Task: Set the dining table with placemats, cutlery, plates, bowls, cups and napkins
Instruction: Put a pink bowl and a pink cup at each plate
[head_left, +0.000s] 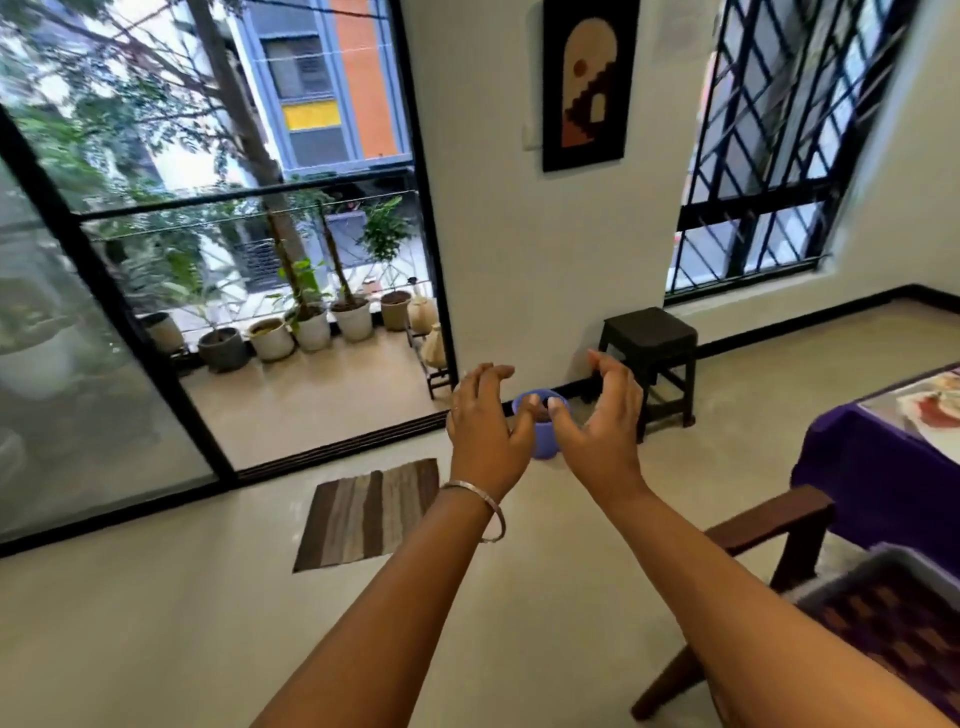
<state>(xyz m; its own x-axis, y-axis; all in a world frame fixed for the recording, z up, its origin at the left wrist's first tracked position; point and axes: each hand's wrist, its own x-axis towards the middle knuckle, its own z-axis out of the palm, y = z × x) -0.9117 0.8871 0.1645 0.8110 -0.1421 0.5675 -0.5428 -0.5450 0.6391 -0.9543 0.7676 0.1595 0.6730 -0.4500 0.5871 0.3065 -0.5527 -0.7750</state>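
Note:
A small blue cup is up in the air between my two outstretched hands. My left hand is on its left and my right hand on its right. Both thumbs touch the cup's rim from either side. The fingers of both hands are spread, loosely curved and lifted off the cup. At the far right stands the dining table under a purple cloth, with a light placemat partly in view on it.
A dark wooden chair at the lower right carries a grey tray lined with patterned cloth. A black stool stands by the wall beyond my hands. A striped mat lies before the open balcony door, with potted plants outside.

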